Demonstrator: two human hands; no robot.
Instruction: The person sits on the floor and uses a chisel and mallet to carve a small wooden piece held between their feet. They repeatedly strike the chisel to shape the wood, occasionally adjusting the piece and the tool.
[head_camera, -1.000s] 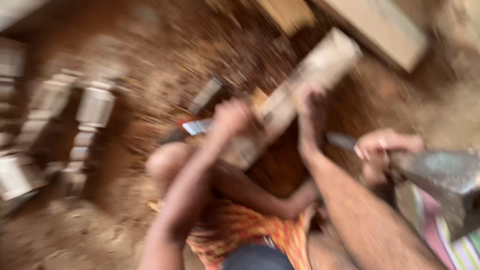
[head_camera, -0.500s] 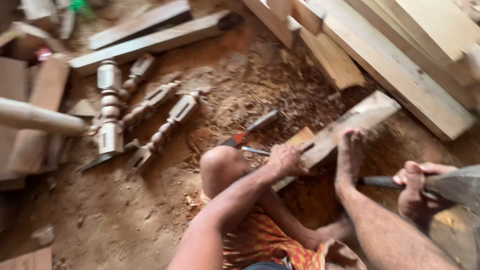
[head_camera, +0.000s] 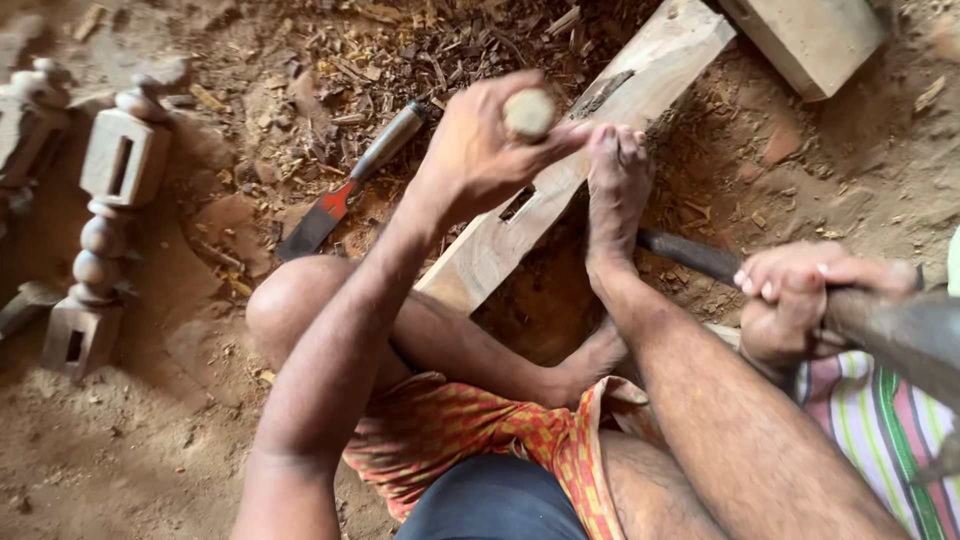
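The left hand (head_camera: 480, 150) has its fingers closed around a round wooden handle (head_camera: 529, 113), of which only the pale end shows above the fist; the tool below is hidden by the hand. This fist stands over the wooden beam (head_camera: 600, 150), just above a small rectangular mortise (head_camera: 517, 203) cut in it. The right hand (head_camera: 790, 300) grips with closed fingers the dark handle (head_camera: 690, 255) of a heavy tool; its grey head (head_camera: 900, 335) is at the right edge of the view. The bare right foot (head_camera: 615, 185) presses on the beam, which lies slanted on the earth floor (head_camera: 160, 450) covered with wood chips.

Compared with half a second before, the camera looks closer and more straight down, so the pile of planks at the top right is mostly out of view. The left hand is now higher on the beam, close to the foot.

I count one beam, one loose chisel with a red band (head_camera: 345, 185) on the floor to the left of the beam, and two turned wooden posts (head_camera: 105, 220) at the left side, the second one only partly seen.
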